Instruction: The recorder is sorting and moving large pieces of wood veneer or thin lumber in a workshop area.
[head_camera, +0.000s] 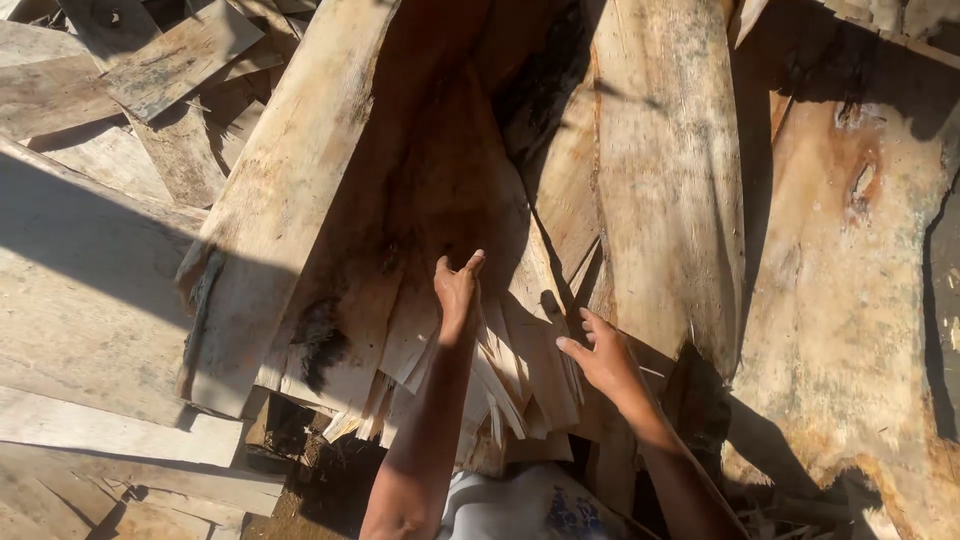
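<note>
We reach both arms up from six o'clock. Our left hand (458, 292) presses flat, fingers spread, against a fan of thin wood sheets (455, 250). Our right hand (600, 355) lies open at three o'clock of it, fingertips touching the sheets' splintered lower edge. Wide planks (670, 170) lean toward twelve o'clock.

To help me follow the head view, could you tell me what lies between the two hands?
In the head view, splintered ends of thin wood sheets lie between the left hand and right hand.
</note>
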